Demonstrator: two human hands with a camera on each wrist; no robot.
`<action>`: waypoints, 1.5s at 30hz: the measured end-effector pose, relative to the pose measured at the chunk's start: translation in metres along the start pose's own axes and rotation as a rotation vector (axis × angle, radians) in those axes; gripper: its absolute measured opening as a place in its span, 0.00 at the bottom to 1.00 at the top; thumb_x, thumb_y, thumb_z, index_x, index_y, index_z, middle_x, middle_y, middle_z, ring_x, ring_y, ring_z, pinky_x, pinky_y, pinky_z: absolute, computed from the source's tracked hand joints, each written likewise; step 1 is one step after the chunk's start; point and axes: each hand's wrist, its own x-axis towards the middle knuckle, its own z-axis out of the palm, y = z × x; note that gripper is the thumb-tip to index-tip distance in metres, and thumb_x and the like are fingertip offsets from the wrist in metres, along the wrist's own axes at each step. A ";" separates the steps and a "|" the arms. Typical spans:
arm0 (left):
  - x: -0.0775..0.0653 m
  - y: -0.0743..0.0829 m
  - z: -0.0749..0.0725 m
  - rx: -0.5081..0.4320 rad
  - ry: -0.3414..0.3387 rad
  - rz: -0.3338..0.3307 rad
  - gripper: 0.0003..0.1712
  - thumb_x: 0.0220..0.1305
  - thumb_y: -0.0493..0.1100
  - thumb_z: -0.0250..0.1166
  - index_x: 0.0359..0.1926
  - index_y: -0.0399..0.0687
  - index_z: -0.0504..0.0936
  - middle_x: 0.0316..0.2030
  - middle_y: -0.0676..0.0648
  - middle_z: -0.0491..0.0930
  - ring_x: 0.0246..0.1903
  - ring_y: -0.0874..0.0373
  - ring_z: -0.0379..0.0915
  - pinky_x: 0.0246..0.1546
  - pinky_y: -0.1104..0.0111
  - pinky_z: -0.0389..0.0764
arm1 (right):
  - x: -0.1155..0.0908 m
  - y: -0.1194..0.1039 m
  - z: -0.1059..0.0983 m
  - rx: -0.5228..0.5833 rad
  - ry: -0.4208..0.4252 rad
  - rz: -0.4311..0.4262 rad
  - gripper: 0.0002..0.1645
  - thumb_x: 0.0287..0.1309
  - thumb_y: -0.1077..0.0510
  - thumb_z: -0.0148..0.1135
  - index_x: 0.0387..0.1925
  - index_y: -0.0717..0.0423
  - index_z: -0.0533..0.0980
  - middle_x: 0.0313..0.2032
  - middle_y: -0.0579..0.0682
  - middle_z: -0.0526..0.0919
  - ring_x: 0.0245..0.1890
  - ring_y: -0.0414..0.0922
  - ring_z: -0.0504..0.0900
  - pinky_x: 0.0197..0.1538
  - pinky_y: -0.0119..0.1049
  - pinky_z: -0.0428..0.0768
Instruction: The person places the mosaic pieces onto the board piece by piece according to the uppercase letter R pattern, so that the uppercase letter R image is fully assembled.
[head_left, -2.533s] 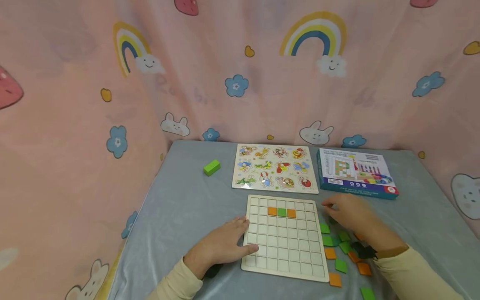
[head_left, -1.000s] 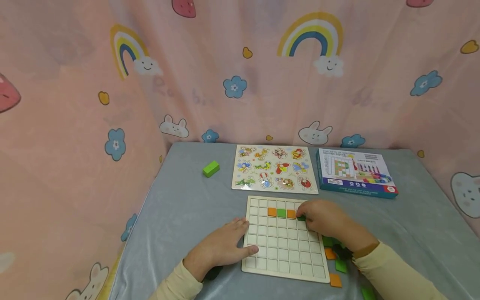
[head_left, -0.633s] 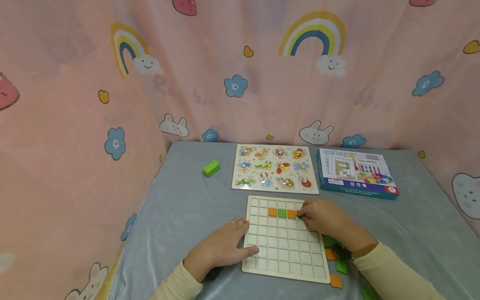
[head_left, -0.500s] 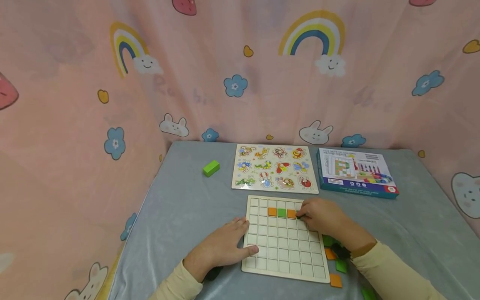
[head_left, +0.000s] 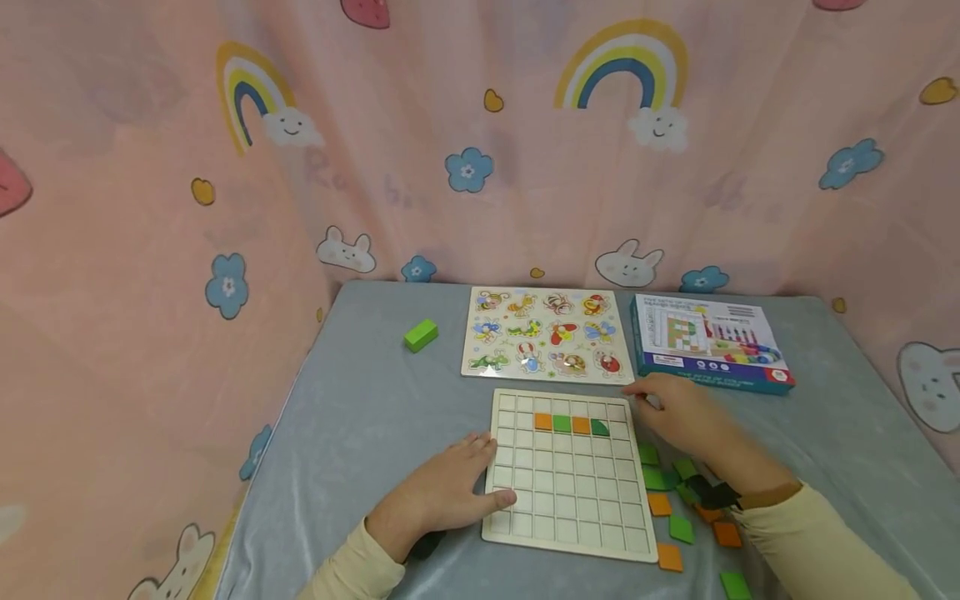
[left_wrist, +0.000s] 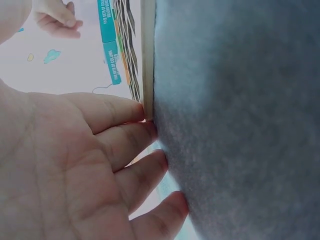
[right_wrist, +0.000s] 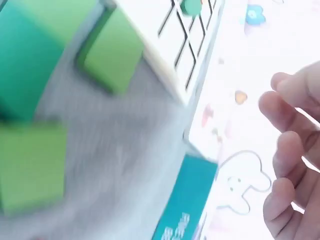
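A pale wooden grid board (head_left: 558,492) lies on the grey cloth. In its second row sit an orange tile (head_left: 543,422), a green tile (head_left: 562,423), another orange tile (head_left: 581,425) and a dark green rounded tile (head_left: 600,427), side by side. My left hand (head_left: 453,487) rests at the board's left edge, thumb over the surface; the left wrist view has its fingertips (left_wrist: 145,111) against the side. Just off the upper right corner hovers my right hand (head_left: 686,417), fingers loosely bent and nothing between them in the right wrist view.
Loose green tiles (head_left: 681,529) and orange tiles (head_left: 670,557) lie right of the board, some under my right forearm. Behind stand an insect picture board (head_left: 547,336) and a puzzle box (head_left: 712,343). A green block (head_left: 421,335) lies at back left.
My right hand first brought a dark green tile from the right onto the board, beside the second orange tile. It has since let go and moved back right. The left hand stays put.
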 end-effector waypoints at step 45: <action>0.001 -0.002 -0.001 -0.004 0.004 0.000 0.55 0.74 0.77 0.52 0.83 0.41 0.62 0.82 0.44 0.58 0.81 0.48 0.50 0.78 0.53 0.58 | 0.024 -0.072 0.052 -0.170 -0.159 -0.355 0.02 0.59 0.55 0.78 0.35 0.46 0.92 0.34 0.37 0.87 0.36 0.38 0.85 0.42 0.40 0.86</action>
